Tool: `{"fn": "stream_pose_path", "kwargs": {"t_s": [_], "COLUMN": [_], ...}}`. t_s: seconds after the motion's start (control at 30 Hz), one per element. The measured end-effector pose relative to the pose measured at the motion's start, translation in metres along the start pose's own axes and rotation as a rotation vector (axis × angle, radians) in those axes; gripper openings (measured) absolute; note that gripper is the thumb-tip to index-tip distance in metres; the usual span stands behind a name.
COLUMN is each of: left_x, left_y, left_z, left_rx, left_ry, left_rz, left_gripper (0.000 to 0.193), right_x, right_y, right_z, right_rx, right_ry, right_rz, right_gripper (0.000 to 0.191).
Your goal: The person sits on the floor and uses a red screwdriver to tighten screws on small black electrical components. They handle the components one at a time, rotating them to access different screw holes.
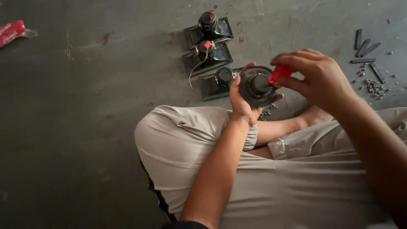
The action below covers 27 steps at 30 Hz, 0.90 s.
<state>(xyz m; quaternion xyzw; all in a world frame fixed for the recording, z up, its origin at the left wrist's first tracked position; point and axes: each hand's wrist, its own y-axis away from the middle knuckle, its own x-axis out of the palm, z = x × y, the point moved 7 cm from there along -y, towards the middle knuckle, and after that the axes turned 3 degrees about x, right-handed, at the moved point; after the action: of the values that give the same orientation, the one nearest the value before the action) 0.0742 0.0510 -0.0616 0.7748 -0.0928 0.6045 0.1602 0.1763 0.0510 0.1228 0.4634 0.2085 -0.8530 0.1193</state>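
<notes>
Floor (85,127), dark and scuffed, fills the left side, with only a red wrapper (12,31) lying at its far left edge. Toward the middle, three dark units (210,53) sit in a row on the floor, each a black round part on a squarish base, the middle one topped with a small red tab and trailing a thin pale wire. Just right of the nearest unit, the left hand (241,101) is cupped around a round black part (256,86), fingers curled under its rim and thumb along the near side, holding it up above the lap and tilted toward the camera. The right hand (316,76) comes in from the right with its fingers pinched narrow on a red tool (280,73), whose far end touches the middle of the round part; whether it is a driver or some other small handle cannot be told. The step in hand looks like working a small fastener or fitting at the hub of that part. A next move would call for the left hand keeping the part steady while the right keeps the tool square to the hub. Further right on the floor lie several dark bars (366,53) and a loose heap of small screws (374,87).
</notes>
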Motion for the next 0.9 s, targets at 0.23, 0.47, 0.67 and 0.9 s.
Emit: {"fn": "stream_pose_path", "kwargs": {"t_s": [0.23, 0.47, 0.67, 0.9], "left_x": [0.006, 0.003, -0.002, -0.003], "left_y": [-0.005, -0.01, -0.007, -0.004], "left_z": [0.003, 0.02, 0.023, 0.022], "left_rx": [-0.011, -0.01, -0.001, 0.001], "left_ry": [-0.045, -0.048, -0.074, -0.062], "left_rz": [-0.025, 0.004, -0.019, -0.003], "left_gripper": [0.064, 0.062, 0.061, 0.059], "right_x": [0.0, 0.011, 0.019, 0.013], "right_y": [0.0, 0.021, 0.033, 0.037], "right_z": [-0.019, -0.056, -0.067, -0.057], "right_rx": [-0.018, 0.099, 0.227, 0.072], "right_ry": [-0.219, -0.491, -0.443, -0.33], "right_rz": [0.041, -0.11, -0.066, -0.04], "right_gripper": [0.036, 0.056, 0.043, 0.044]}}
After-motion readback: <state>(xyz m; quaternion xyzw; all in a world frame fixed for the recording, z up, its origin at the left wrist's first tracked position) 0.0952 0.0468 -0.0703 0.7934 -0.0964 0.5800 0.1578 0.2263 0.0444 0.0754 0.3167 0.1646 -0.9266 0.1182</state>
